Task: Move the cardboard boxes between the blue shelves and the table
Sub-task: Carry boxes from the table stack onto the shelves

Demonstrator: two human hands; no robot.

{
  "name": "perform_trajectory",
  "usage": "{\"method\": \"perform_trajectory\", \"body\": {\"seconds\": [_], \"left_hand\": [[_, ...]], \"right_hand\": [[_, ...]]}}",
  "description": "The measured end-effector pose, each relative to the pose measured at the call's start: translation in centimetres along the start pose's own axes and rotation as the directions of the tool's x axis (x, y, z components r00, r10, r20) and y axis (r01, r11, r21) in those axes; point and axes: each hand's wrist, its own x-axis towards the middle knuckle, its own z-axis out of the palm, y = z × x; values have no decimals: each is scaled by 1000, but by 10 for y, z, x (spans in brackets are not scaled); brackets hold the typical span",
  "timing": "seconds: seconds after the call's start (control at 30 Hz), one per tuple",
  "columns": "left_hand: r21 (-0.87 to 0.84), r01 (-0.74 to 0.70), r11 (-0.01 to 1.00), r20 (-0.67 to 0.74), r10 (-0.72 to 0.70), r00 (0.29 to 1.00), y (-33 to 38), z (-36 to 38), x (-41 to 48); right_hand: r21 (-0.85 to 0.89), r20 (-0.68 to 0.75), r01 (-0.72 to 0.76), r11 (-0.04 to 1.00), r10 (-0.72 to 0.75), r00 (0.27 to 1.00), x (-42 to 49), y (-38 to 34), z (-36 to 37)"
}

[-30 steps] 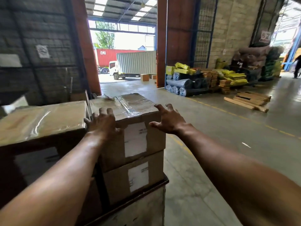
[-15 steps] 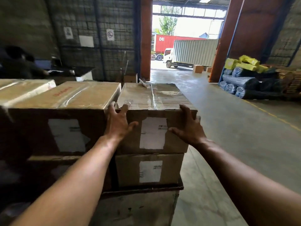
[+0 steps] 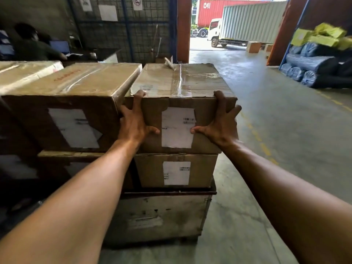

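A taped cardboard box (image 3: pixel 181 82) with a white label sits on top of a second labelled box (image 3: pixel 177 172), both on a worn metal table (image 3: pixel 162 216). My left hand (image 3: pixel 133 122) presses the top box's front left corner, fingers reaching up to its top edge. On the front right corner lies my right hand (image 3: pixel 222 122), fingers over the top edge and thumb on the label. Both hands grip the top box. A larger box (image 3: pixel 76 86) stands touching it on the left.
More boxes (image 3: pixel 22 73) lie at the far left. A person (image 3: pixel 34 46) sits at a desk behind them by a mesh wall. Dark rolls and yellow bundles (image 3: pixel 320 60) are stacked at the right. Concrete floor runs right toward an open doorway with a truck (image 3: pixel 243 25).
My view has swung left and closer to the stack. Both hands slid from hovering at the top box's upper edges down onto its front corners and took hold of it.
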Motion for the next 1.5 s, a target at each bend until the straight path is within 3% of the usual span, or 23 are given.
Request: {"method": "perform_trajectory", "body": {"seconds": [0.17,0.3,0.5,0.57,0.67,0.77,0.83,1.0,1.27,1.4,1.5], "left_hand": [[-58,-38,998,-38,36,999,11,-7,-6],[-52,-168,984,-105,162,981,36,-20,-4],[-46,-247,968,-198,234,952,99,-69,16],[-38,-266,963,-247,249,937,108,-90,25],[-44,-232,972,-339,204,919,110,-130,34],[-13,-198,980,-428,174,887,96,-177,37],[64,-188,980,-464,196,864,80,-211,34],[165,-31,986,-611,127,781,24,-299,24],[193,263,945,-732,-40,680,-84,-405,-50],[206,427,880,-820,-83,567,-122,-438,-102],[159,588,793,-890,-142,433,-132,-449,-138]], "right_hand": [[39,-75,-1,999,4,997,-8,-4,-12],[46,-153,21,999,-14,988,-4,-8,-42],[58,-260,117,991,-98,961,29,-47,-110],[109,-232,165,980,-136,963,33,-71,-133],[166,-74,227,960,-218,973,39,-114,-148],[180,-249,282,942,-234,940,57,-156,-135],[208,-260,321,924,-264,929,61,-191,-118],[333,-288,478,813,-395,872,55,-284,-65],[538,-80,541,646,-600,796,-1,-426,40],[655,-8,546,522,-718,696,-44,-483,81],[730,13,538,422,-795,606,-75,-513,101]]}}
